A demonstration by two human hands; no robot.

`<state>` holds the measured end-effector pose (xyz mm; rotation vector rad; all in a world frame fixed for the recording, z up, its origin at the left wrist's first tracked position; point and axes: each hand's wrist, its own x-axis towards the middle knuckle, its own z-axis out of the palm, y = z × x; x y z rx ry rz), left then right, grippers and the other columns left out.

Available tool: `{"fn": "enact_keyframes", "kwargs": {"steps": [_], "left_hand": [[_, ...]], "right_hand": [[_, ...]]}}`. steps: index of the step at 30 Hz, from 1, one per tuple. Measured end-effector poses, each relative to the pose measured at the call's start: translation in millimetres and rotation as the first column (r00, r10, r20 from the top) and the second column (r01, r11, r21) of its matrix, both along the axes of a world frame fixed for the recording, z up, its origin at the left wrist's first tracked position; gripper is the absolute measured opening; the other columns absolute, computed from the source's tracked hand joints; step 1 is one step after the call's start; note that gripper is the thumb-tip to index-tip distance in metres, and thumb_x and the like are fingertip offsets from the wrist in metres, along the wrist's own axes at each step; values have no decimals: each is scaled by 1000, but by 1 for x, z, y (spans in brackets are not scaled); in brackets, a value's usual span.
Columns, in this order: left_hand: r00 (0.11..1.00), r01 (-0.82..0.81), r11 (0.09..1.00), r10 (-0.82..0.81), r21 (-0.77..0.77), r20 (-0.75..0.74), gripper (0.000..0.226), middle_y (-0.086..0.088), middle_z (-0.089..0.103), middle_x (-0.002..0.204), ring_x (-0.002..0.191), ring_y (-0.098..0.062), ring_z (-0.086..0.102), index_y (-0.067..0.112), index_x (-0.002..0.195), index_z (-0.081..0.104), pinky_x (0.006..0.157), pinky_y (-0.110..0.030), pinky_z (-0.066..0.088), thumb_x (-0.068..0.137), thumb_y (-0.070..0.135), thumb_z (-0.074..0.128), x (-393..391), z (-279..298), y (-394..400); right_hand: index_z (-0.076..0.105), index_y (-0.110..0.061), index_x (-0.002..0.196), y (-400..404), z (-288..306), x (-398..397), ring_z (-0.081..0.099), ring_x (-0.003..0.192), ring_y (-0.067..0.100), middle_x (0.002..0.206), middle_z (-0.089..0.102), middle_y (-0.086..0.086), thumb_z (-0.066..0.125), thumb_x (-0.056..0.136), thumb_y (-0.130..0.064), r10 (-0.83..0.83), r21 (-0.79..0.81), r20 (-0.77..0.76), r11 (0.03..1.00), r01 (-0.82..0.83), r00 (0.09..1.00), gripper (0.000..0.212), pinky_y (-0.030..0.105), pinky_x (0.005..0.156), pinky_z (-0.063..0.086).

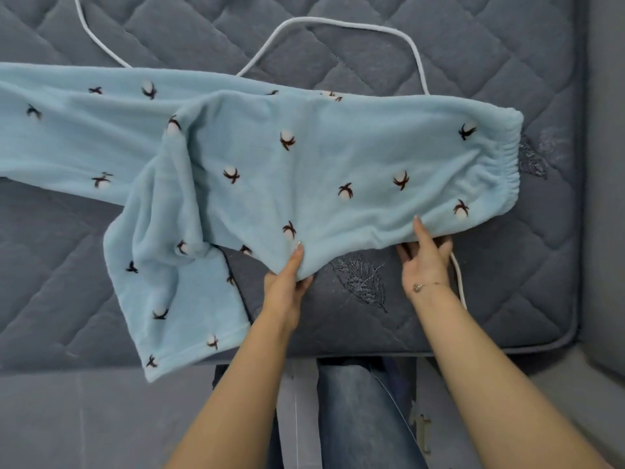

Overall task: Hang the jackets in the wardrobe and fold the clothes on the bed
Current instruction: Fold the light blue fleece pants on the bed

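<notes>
Light blue fleece trousers with small brown-and-white cotton-flower motifs lie across the grey quilted bed. Their elastic waistband points right and the legs run off to the left; one leg bends down toward the bed's near edge. My left hand pinches the trousers' near edge, thumb on top and fingers underneath. At the near edge by the waist, my right hand grips the fabric the same way, fingers under it. A bracelet sits on my right wrist.
A white cord loops over the bed behind the trousers, and another stretch of it runs beside my right wrist. The bed's piped edge lies close in front of me. My legs in jeans stand against it.
</notes>
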<state>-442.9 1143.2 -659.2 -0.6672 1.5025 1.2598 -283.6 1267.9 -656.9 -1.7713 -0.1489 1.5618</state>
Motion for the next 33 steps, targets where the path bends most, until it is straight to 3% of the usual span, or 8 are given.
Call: {"fn": "enact_keyframes", "kwargs": {"steps": [4, 7, 11, 16, 21, 25, 30, 33], "left_hand": [[989, 145, 989, -144, -35, 24, 40, 0, 68, 109, 86, -14, 66, 17, 116, 54, 63, -23, 52, 85, 31, 75, -8, 3, -17], [908, 330, 942, -336, -68, -250, 27, 3, 66, 98, 85, -10, 63, 24, 101, 53, 71, -20, 48, 86, 18, 74, -34, 12, -54], [318, 670, 602, -761, -434, -565, 24, 3, 61, 105, 100, -16, 56, 19, 101, 58, 88, -29, 45, 82, 12, 73, -96, 21, -130], [-151, 764, 19, -967, -645, -206, 75, 3, 29, 138, 130, -19, 30, 35, 136, 39, 103, -34, 28, 73, 48, 78, -139, 9, -220], [-411, 684, 20, -815, -729, -409, 71, 1, 42, 135, 125, -20, 42, 38, 134, 46, 95, -31, 31, 73, 17, 74, -163, -17, -253], [-349, 785, 170, -672, -595, -653, 40, -1, 64, 104, 96, -25, 62, 19, 106, 70, 76, -35, 40, 68, 9, 76, -197, -21, -250], [413, 842, 536, -710, -58, -570, 19, 11, 64, 84, 82, -7, 59, 23, 93, 64, 71, -25, 45, 76, 19, 56, -259, 28, -237], [620, 664, 747, -522, 38, -586, 19, 13, 68, 84, 80, -1, 61, 17, 93, 65, 71, -18, 48, 78, 20, 55, -312, 68, -224]], "right_hand": [[44, -13, 140, -49, 2, -41, 62, 114, 23, 127, 62, 8, 66, 91, -13, 126, -46, 34, 991, -125, 991, 54, 39, 97, 50], [48, -13, 137, -90, 3, -76, 64, 105, 18, 122, 63, 8, 65, 93, -15, 208, -94, 61, 975, -202, 976, 47, 34, 91, 52], [55, -11, 125, -155, 1, -132, 61, 108, 23, 117, 63, 8, 60, 95, -13, 393, -211, 58, 903, -374, 918, 30, 28, 80, 51], [61, -11, 116, -210, 0, -196, 60, 91, 9, 113, 64, 7, 63, 93, -15, 647, -179, 178, 762, -622, 742, 23, 17, 76, 49], [57, -15, 119, -212, -2, -241, 55, 86, -5, 104, 61, -6, 68, 90, -28, 751, -103, 276, 644, -758, 600, 34, 4, 59, 45], [55, -10, 122, -194, -1, -264, 64, 102, 14, 118, 65, 5, 69, 88, -30, 785, -107, 159, 617, -780, 599, 42, 29, 88, 54], [59, -7, 123, -171, 18, -302, 66, 101, 29, 111, 68, 14, 64, 92, -28, 688, -83, -22, 722, -687, 725, 38, 43, 89, 55], [64, -11, 98, -156, 38, -337, 65, 69, 17, 78, 70, 3, 59, 94, -26, 749, 3, 29, 662, -749, 662, 16, 28, 58, 53]]}}
